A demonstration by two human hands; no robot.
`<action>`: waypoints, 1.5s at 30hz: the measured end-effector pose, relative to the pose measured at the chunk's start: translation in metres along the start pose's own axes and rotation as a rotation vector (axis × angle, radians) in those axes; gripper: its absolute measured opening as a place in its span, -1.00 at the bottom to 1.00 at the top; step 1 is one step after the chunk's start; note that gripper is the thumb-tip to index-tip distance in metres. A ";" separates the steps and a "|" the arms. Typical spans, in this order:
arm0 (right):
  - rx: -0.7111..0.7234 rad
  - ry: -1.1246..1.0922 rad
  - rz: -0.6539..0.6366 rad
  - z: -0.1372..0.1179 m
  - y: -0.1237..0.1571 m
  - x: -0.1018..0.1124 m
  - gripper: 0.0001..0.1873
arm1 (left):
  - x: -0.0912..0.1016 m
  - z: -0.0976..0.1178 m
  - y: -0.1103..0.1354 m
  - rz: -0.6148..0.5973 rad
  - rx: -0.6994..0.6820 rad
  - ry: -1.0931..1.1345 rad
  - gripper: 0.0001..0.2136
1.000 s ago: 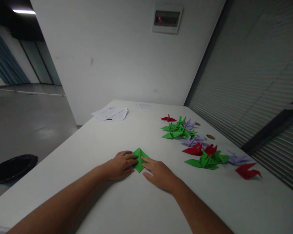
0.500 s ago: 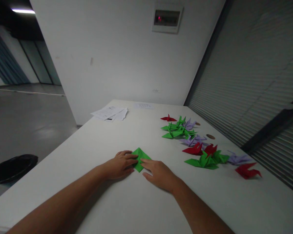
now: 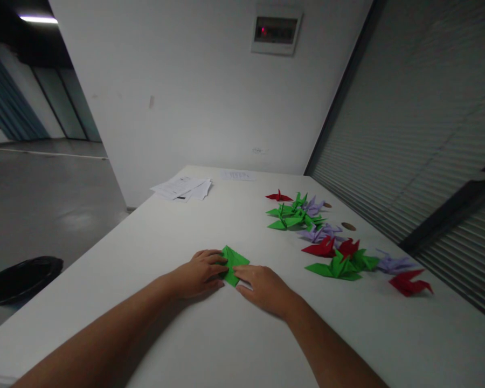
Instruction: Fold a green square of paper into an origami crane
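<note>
Head camera, looking down: we lean over a long white table point(image 3: 173, 226) with a small folded piece of green paper point(image 3: 235, 260) flat on it, in front of us near the table's near edge. Our left hand point(image 3: 200, 272) lies palm down at the paper's left side, fingers close together and flat, their tips resting on its left edge. Our right hand point(image 3: 264, 288) lies palm down on the nearer right side of the paper, fingers loosely together, the forefinger stretched out onto the paper's near corner. Neither hand pinches or lifts the sheet; both press it to the tabletop.

To the right of the green paper and further back, a scatter of finished origami cranes runs in a row: a cluster of green cranes point(image 3: 293, 218), lilac cranes point(image 3: 321, 233), and a lone red crane point(image 3: 409, 283) farthest right. Well beyond the green paper, to the left, sits a loose stack of white printed sheets point(image 3: 181, 188). Far to its left, down on the grey floor, we see a round black bin point(image 3: 20, 277).
</note>
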State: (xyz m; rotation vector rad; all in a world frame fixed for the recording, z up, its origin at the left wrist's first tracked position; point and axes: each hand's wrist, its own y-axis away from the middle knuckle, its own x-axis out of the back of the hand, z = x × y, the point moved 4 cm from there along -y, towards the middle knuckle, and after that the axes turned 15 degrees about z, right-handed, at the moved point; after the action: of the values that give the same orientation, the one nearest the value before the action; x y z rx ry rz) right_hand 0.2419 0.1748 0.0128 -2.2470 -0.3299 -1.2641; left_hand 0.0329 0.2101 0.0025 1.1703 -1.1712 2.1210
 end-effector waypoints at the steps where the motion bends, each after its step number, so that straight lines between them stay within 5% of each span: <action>1: -0.003 0.010 0.003 0.002 0.000 0.001 -0.59 | 0.000 0.002 -0.001 0.010 -0.007 0.014 -0.66; 13: -0.036 0.003 -0.013 0.009 -0.005 0.008 -0.63 | 0.009 0.020 -0.005 -0.064 -0.092 0.199 -0.82; 19: -0.109 0.006 -0.023 0.012 -0.001 0.012 -0.40 | 0.011 0.024 -0.009 -0.052 -0.151 0.255 -0.84; 33: 0.068 0.038 -0.099 0.012 -0.001 0.020 -0.66 | 0.011 0.023 -0.005 0.021 -0.134 0.262 -0.76; 45: 0.090 0.157 0.038 0.023 -0.003 0.017 -0.66 | 0.007 0.035 -0.003 -0.084 -0.181 0.572 -0.70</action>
State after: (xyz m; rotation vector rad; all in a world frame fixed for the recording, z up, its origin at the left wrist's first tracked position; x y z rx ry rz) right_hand 0.2662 0.1889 0.0189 -2.0545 -0.2780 -1.3685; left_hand 0.0479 0.1820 0.0198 0.4694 -0.9930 2.0354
